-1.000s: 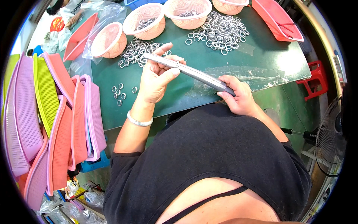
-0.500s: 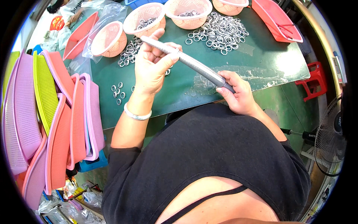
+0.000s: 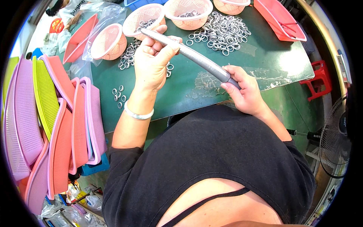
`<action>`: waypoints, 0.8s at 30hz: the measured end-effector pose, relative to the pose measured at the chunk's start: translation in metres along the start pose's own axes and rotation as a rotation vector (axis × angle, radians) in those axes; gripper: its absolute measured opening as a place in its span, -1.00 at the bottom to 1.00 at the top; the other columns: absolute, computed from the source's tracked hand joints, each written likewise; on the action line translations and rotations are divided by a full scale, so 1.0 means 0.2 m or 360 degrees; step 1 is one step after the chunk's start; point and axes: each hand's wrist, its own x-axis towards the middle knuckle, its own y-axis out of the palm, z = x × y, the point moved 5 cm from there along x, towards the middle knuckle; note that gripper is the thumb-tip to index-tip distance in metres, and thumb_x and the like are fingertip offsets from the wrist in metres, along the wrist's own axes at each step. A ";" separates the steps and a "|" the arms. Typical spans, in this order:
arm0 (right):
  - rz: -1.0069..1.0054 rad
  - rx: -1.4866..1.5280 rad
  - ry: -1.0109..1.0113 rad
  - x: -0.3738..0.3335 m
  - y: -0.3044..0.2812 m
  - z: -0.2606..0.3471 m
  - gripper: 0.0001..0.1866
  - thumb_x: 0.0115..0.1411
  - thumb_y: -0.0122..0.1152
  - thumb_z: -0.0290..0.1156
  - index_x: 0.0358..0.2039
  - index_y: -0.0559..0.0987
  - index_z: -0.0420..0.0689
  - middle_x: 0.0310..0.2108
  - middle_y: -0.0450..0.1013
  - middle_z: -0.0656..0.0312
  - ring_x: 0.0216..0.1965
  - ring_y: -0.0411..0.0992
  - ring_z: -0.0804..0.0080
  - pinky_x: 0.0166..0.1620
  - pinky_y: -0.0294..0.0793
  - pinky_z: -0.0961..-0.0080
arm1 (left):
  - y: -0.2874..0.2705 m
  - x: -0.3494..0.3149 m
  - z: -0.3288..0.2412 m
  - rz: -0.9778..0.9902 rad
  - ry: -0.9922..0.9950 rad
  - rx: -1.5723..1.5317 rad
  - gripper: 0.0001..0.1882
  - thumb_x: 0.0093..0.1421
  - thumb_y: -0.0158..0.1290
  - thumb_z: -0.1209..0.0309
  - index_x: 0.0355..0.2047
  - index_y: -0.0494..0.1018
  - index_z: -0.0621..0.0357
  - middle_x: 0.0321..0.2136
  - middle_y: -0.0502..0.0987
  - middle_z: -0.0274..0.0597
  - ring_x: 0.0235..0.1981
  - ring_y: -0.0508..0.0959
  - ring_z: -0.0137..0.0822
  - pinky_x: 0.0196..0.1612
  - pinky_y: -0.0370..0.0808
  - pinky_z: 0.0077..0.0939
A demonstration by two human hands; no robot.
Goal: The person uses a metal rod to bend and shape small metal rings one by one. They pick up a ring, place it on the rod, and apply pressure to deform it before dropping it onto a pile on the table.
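A long, tapered grey ring mandrel (image 3: 202, 62) slants across the front of my body, thin end up to the left. My right hand (image 3: 245, 92) is wrapped round its thick dark handle. My left hand (image 3: 153, 66) is closed about the upper part, thumb and fingertips against the shaft; whether a ring is pinched there I cannot tell. Metal rings (image 3: 127, 58) lie behind the left hand, partly hidden by it. A few loose rings (image 3: 119, 95) lie left of that wrist. A big heap of rings (image 3: 228, 34) sits beyond the mandrel.
On the green table (image 3: 174, 98) stand pink baskets (image 3: 109, 42), two visibly holding rings. A red tray (image 3: 278, 19) is at the far right. Stacked plastic baskets (image 3: 62, 143) crowd the left side. A red stool (image 3: 319, 81) and a fan (image 3: 332, 136) are on the right.
The mandrel's thin end and my left hand have shifted slightly up and left. My right hand keeps its hold on the handle. The whole view has moved slightly.
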 end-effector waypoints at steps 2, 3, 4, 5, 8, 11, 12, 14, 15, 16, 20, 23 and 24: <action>-0.0004 0.0016 -0.0006 0.00 0.00 0.00 -0.67 0.02 0.14 -0.58 -0.15 0.37 -0.26 -0.38 0.43 0.08 -0.37 0.46 0.31 -0.30 0.41 0.54 | 0.00 0.00 -0.01 -0.0006 -0.0037 -0.0039 -0.47 -0.01 0.08 0.69 -0.01 0.17 0.39 -0.33 0.50 -0.03 -0.24 0.53 -0.29 -0.19 0.49 -0.53; -0.0028 -0.0084 -0.0061 0.01 -0.01 0.01 -0.67 0.02 0.15 -0.58 -0.15 0.37 -0.26 -0.39 0.43 0.08 -0.37 0.46 0.32 -0.30 0.40 0.54 | 0.00 0.00 -0.01 -0.0014 -0.0034 -0.0027 -0.48 -0.01 0.08 0.68 -0.01 0.18 0.39 -0.33 0.50 -0.03 -0.26 0.53 -0.31 -0.20 0.49 -0.54; -0.0052 -0.0185 -0.0115 0.01 -0.01 0.03 -0.67 0.02 0.15 -0.58 -0.16 0.37 -0.26 -0.40 0.43 0.08 -0.38 0.46 0.32 -0.30 0.40 0.55 | 0.00 0.00 -0.01 -0.0023 -0.0032 -0.0016 -0.49 0.00 0.07 0.68 -0.01 0.18 0.39 -0.33 0.50 -0.04 -0.27 0.53 -0.32 -0.21 0.48 -0.55; -0.0053 -0.0192 -0.0088 0.00 -0.02 0.02 -0.67 0.02 0.15 -0.58 -0.16 0.37 -0.26 -0.41 0.43 0.08 -0.39 0.46 0.32 -0.31 0.40 0.55 | 0.00 0.00 -0.01 -0.0031 -0.0030 -0.0004 -0.49 0.00 0.07 0.67 -0.01 0.19 0.39 -0.34 0.50 -0.05 -0.28 0.52 -0.33 -0.22 0.48 -0.56; -0.0044 -0.0183 -0.0062 -0.01 -0.03 0.02 -0.67 0.02 0.15 -0.58 -0.16 0.38 -0.27 -0.42 0.42 0.09 -0.41 0.45 0.32 -0.31 0.39 0.57 | -0.09 0.06 -0.02 0.0005 -0.0114 -0.0171 -0.52 0.02 0.04 0.66 -0.02 0.21 0.36 -0.34 0.50 -0.06 -0.34 0.50 -0.39 -0.26 0.45 -0.58; -0.0029 -0.0136 -0.0097 -0.01 -0.03 0.00 -0.68 0.02 0.15 -0.59 -0.17 0.38 -0.27 -0.42 0.42 0.11 -0.43 0.44 0.36 -0.32 0.39 0.58 | -0.10 0.06 -0.04 0.0164 -0.0081 0.0080 -0.59 0.10 0.00 0.55 -0.01 0.25 0.30 -0.33 0.48 -0.20 -0.29 0.48 -0.39 -0.22 0.41 -0.58; -0.0047 -0.0121 -0.0072 -0.01 -0.04 -0.01 -0.68 0.02 0.14 -0.60 -0.17 0.38 -0.27 -0.42 0.42 0.12 -0.43 0.44 0.37 -0.32 0.39 0.58 | -0.12 0.09 -0.08 0.0073 0.0007 0.0067 -0.62 0.12 -0.04 0.55 -0.02 0.26 0.30 -0.32 0.48 -0.17 -0.28 0.47 -0.38 -0.17 0.41 -0.55; -0.0090 -0.0071 -0.0020 -0.03 -0.05 -0.04 -0.71 0.03 0.13 -0.62 -0.19 0.39 -0.26 -0.45 0.42 0.18 -0.44 0.41 0.49 -0.33 0.37 0.62 | -0.23 0.18 -0.14 -0.0196 0.0217 0.0128 -0.64 0.15 -0.05 0.53 -0.03 0.25 0.31 -0.30 0.47 -0.10 -0.29 0.49 -0.36 -0.17 0.42 -0.54; -0.0098 -0.0055 0.0030 -0.03 -0.06 -0.05 -0.71 0.03 0.12 -0.62 -0.19 0.39 -0.26 -0.45 0.42 0.19 -0.44 0.40 0.51 -0.33 0.36 0.64 | -0.30 0.24 -0.17 -0.0331 0.0358 0.0263 -0.64 0.16 -0.05 0.51 -0.03 0.25 0.32 -0.30 0.47 -0.08 -0.29 0.49 -0.35 -0.17 0.42 -0.54; -0.0098 -0.0036 0.0081 -0.03 -0.07 -0.06 -0.71 0.03 0.12 -0.62 -0.19 0.39 -0.26 -0.46 0.41 0.21 -0.44 0.39 0.54 -0.33 0.35 0.65 | -0.37 0.31 -0.17 -0.0377 0.0404 0.0464 -0.65 0.15 -0.03 0.49 -0.04 0.27 0.31 -0.29 0.47 -0.06 -0.29 0.50 -0.32 -0.16 0.42 -0.51; -0.0141 0.0079 0.0190 -0.06 -0.08 -0.08 -0.72 0.04 0.10 -0.64 -0.18 0.38 -0.27 -0.45 0.42 0.26 -0.41 0.35 0.64 -0.30 0.33 0.69 | -0.47 0.45 -0.19 -0.0448 0.0604 0.2022 -0.68 0.03 0.05 0.46 -0.17 0.40 0.29 -0.26 0.48 0.02 -0.21 0.48 -0.13 -0.12 0.41 -0.37; -0.0190 0.0158 0.0191 -0.06 -0.09 -0.10 -0.72 0.05 0.09 -0.64 -0.18 0.38 -0.28 -0.42 0.44 0.25 -0.39 0.36 0.65 -0.28 0.34 0.69 | -0.31 0.38 -0.14 -0.0138 0.1008 0.2588 -0.74 -0.05 0.05 0.48 -0.28 0.49 0.16 -0.29 0.47 0.00 -0.18 0.45 -0.05 -0.11 0.40 -0.29; -0.0204 0.0194 0.0194 -0.08 -0.10 -0.12 -0.72 0.05 0.09 -0.64 -0.18 0.38 -0.29 -0.41 0.44 0.24 -0.38 0.36 0.65 -0.27 0.34 0.69 | -0.27 0.35 -0.07 0.0149 0.0817 0.2324 -0.76 -0.05 0.02 0.54 -0.31 0.50 0.13 -0.31 0.46 -0.06 -0.23 0.46 -0.07 -0.16 0.41 -0.28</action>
